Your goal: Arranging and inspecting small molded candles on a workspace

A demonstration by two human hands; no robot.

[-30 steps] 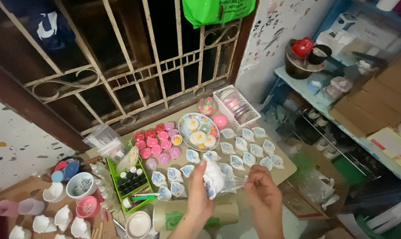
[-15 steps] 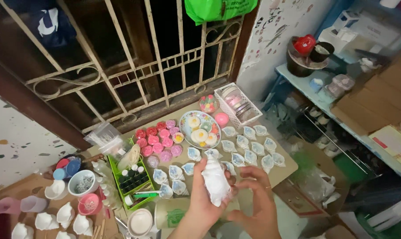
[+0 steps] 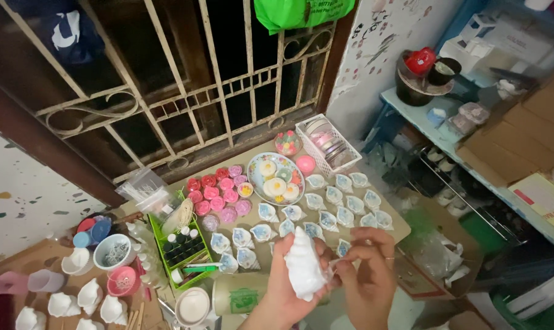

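The white shell-shaped mould point(image 3: 304, 264) looks matt and rubbery, ridged along its surface. The round plate point(image 3: 276, 177) has a glossy painted glaze, and the small basket point(image 3: 328, 146) is white plastic lattice. The window grille point(image 3: 185, 98) is cream-painted metal.

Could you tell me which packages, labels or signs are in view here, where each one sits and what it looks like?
Green bag: hangs at the top of the window grille, bright green with dark print.
Cardboard boxes: stacked on the shelf at the right, plain brown.
Flat box: front of that shelf, pale yellow with a red patch.
Labelled tub: lies by the left hand, pale with a green label.
No screens visible.
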